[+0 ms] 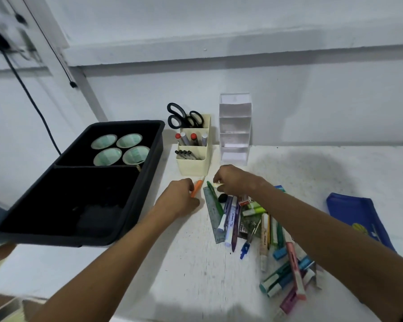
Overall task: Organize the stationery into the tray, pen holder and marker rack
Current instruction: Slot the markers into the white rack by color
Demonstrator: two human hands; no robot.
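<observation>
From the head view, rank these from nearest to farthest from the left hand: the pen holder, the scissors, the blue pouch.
Measured from the left hand, which grips an orange marker:
1. Pen holder, just beyond the hand, slightly right.
2. Scissors, standing in the holder's back compartment, farther back.
3. Blue pouch, far right on the table, past the right arm.

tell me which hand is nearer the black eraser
Right. The right hand hovers just above the black eraser; the left hand, holding an orange marker, sits farther left.
</observation>
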